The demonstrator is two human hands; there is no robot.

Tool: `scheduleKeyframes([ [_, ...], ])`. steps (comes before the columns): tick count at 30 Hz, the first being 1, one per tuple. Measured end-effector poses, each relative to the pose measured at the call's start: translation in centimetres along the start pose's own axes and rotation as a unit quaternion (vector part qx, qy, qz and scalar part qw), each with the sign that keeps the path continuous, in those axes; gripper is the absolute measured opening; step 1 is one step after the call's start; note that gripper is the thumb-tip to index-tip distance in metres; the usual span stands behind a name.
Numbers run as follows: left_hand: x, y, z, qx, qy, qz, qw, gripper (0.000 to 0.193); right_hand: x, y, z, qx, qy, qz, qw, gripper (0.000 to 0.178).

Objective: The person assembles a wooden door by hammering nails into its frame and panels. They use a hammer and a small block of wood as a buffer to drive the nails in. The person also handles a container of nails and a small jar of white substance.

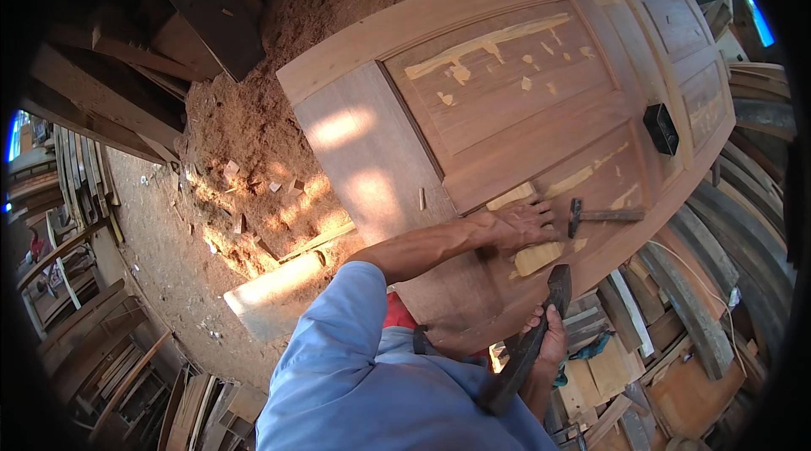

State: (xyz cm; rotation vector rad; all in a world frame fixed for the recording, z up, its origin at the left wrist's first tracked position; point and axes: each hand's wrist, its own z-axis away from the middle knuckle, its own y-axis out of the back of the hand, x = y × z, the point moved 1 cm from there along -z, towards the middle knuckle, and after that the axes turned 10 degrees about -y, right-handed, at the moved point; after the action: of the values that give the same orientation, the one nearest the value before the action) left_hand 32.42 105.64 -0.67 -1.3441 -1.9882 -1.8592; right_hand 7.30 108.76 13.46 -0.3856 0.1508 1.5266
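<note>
A large panelled wooden door [524, 147] lies flat before me, with pale yellowish patches across its panels. My left hand [525, 225] rests on the near panel with its fingers stretched out, between two of the pale patches. My right hand [551, 339], at the door's near edge, is closed around a long dark bar-like tool [530, 350]; its exact kind is unclear. It is held tilted, its far end over the door's edge. A hammer [608, 215] with a wooden handle lies on the door, just right of my left hand.
A dark box-like object [661, 129] sits on the door farther right, and a small wooden peg [421, 198] lies toward its left end. Sawdust and wood scraps [253, 189] cover the ground at left. Stacked boards [701, 282] crowd the right side; a plank [274, 290] lies near my left elbow.
</note>
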Motion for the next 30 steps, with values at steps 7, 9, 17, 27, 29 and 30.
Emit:
scheduleKeyframes([
  [7,0.4,0.8,0.0,-0.019,0.007,0.023,1.0,0.1,-1.3,4.8,-0.7,0.03,0.071,-0.054,0.996,0.017],
  [9,0.5,-0.1,-0.2,-0.004,0.003,0.005,1.0,0.096,-1.1,4.6,-0.9,0.0,0.05,-0.062,0.997,0.018],
  [17,7.0,-3.0,-0.7,-0.1,-0.049,-0.076,0.991,0.06,-2.2,5.1,-3.0,0.012,0.121,0.169,0.978,0.032],
  [27,8.1,0.1,4.4,0.159,0.235,-0.03,0.958,0.1,-1.8,8.2,-5.4,0.029,0.148,0.117,0.982,0.03],
  [29,6.8,0.7,8.9,0.237,0.406,-0.088,0.878,0.107,-2.4,9.0,-6.1,0.038,0.152,0.159,0.975,0.033],
  [30,6.2,2.0,11.2,0.246,0.491,-0.111,0.828,0.112,-2.3,9.4,-6.6,0.051,0.168,0.154,0.972,0.034],
])
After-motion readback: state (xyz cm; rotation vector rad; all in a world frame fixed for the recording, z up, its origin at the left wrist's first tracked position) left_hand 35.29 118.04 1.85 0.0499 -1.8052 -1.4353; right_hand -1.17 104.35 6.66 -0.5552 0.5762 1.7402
